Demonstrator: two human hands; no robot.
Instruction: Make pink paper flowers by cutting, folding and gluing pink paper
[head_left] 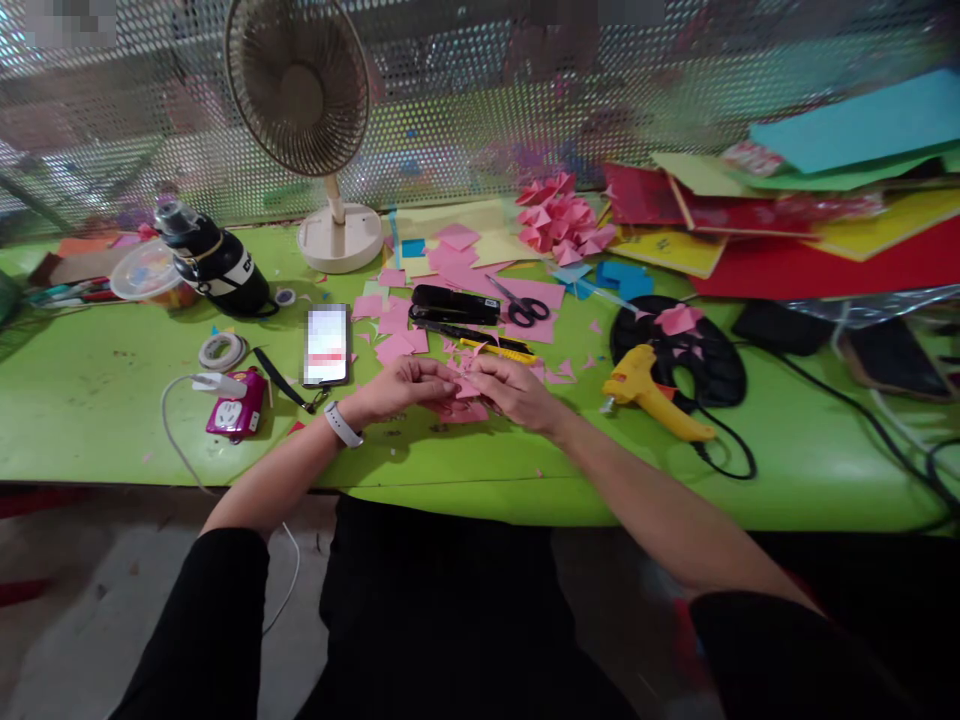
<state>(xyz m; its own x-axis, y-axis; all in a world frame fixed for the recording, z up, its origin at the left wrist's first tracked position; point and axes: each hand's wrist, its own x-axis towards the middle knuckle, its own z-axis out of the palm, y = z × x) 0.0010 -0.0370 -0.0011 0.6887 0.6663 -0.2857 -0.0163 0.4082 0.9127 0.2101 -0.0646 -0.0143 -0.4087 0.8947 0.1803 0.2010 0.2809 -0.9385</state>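
Both hands meet over the front of the green table, fingers pinched on a small piece of pink paper (468,386). My left hand (405,387), with a white band at the wrist, grips its left side. On the right side, my right hand (517,393) holds it between thumb and fingers. More pink paper lies just under the hands, partly hidden by them. Behind them are a yellow cutter (502,350), a black stapler (454,304) and dark-handled scissors (528,311), among pink paper squares (396,318) and scraps.
A yellow glue gun (656,393) rests by a round black pad (720,365) at right. Folded pink paper pieces (559,222) are heaped at the back. Left stand a phone (327,343), a black bottle (221,268) and a fan (341,240). Coloured sheets (810,250) fill the back right.
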